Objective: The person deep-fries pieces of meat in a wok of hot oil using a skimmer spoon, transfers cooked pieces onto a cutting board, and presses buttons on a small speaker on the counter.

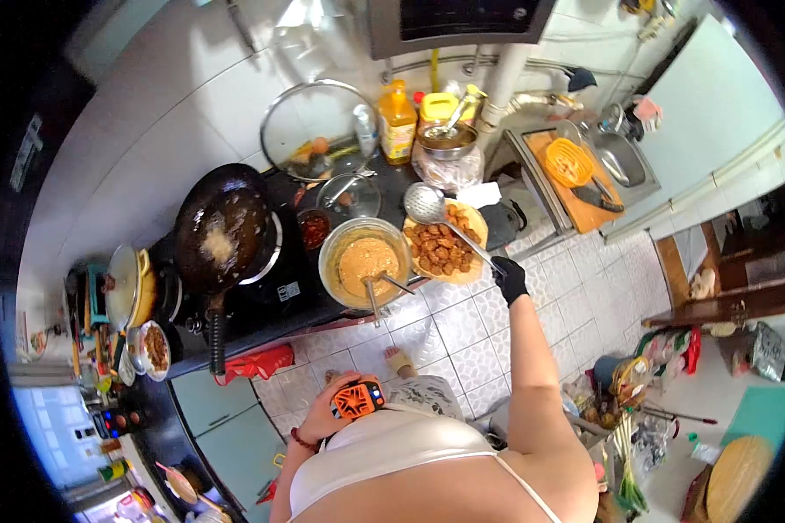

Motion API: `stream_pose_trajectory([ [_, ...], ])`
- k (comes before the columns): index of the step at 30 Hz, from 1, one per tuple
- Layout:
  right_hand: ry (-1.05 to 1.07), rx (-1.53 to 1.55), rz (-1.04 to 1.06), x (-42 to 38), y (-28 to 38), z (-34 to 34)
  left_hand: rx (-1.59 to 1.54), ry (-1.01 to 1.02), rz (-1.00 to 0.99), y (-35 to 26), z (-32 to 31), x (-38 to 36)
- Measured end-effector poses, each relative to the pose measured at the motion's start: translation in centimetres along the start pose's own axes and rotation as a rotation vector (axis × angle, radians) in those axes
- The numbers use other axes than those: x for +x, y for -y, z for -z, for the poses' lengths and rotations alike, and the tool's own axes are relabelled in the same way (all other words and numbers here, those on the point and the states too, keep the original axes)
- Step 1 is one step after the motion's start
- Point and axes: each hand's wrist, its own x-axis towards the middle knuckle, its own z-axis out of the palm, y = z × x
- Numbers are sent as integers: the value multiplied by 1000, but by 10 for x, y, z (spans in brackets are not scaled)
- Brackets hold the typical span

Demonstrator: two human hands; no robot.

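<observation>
My right hand (508, 281), in a black glove, is closed round the handle of a metal skimmer (425, 204). The skimmer's perforated head is over the back left edge of a plate (473, 218) piled with browned fried pieces (443, 249). Beside that plate, a metal bowl (330, 286) contains orange-brown batter (369, 263), with two metal utensil handles leaning out over its front rim. My left hand (330, 413) is at my waist, its fingers wrapped round an orange and black device (358, 399) with slotted openings.
A dark wok (220, 209) containing oil sits on the stove at left, its handle (217, 336) pointing forward. A glass lid (319, 129) leans against the wall near an orange-yellow bottle (398, 124). At right are a wooden board (595, 209) with a cleaver and the sink (621, 159).
</observation>
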Motion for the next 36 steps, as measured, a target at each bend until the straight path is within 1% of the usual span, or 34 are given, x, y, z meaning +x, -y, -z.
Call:
stream_pose_trajectory([
  [3,-93,332,-59,-9,-1,-13,42,107,-2,-9,-4,19],
  [4,-34,455,-50,-1,-14,-7,62,141,-11,-13,-6,25],
  [6,-49,554,-93,6,-32,-1,43,195,17,-20,-9,32],
  [7,-41,636,-66,3,-38,-1,34,218,31,-22,-9,35],
  [10,-74,648,-99,-3,-43,3,153,249,0,-27,-9,40],
  [12,-64,688,-67,0,-56,10,-46,280,62,-44,-12,41],
  [14,-153,649,-6,-6,-53,6,-149,287,61,-55,-10,38],
  [15,-158,577,53,1,-60,7,-151,278,30,-56,-8,36],
  [16,-154,669,-109,15,-56,12,-156,265,0,-56,-6,33],
  [18,-130,701,-102,26,-52,16,-168,231,13,-56,1,20],
  [19,-364,428,107,20,-43,0,-174,201,16,-55,5,13],
  [20,-417,238,176,16,-26,-12,-179,158,13,-51,10,4],
  [21,-606,359,359,14,-22,-34,-183,100,7,-44,16,-9],
  [22,-661,284,485,-15,5,-74,-192,30,3,-37,23,-22],
  [23,-541,303,617,-41,12,-110,-178,15,-43,-31,30,-33],
  [24,-425,221,552,-84,39,-161,-164,-17,-84,-24,40,-44],
  [25,-307,123,625,-132,53,-213,-152,-64,-120,-17,48,-63],
  [26,-239,-233,824,-174,55,-251,-226,-134,-135,-7,52,-82],
  [27,-100,-275,693,-222,58,-290,-300,-204,-158,3,53,-98],
  [28,96,-269,739,-259,37,-319,-370,-263,-191,7,58,-116],
  [29,489,129,692,-300,31,-353,-215,-250,-130,5,69,-133],
  [30,627,-317,760,-340,35,-375,-232,-323,-158,15,73,-152],
  [31,978,-378,868,-364,46,-401,-239,-380,-189,29,77,-167],
  [32,1288,-415,868,-381,48,-425,-253,-434,-211,36,80,-186],
  [34,1678,-515,1336,-413,51,-483,-277,-543,-257,50,88,-224],
  [36,1706,-554,1458,-448,35,-530,-204,-638,-311,62,103,-261],
])
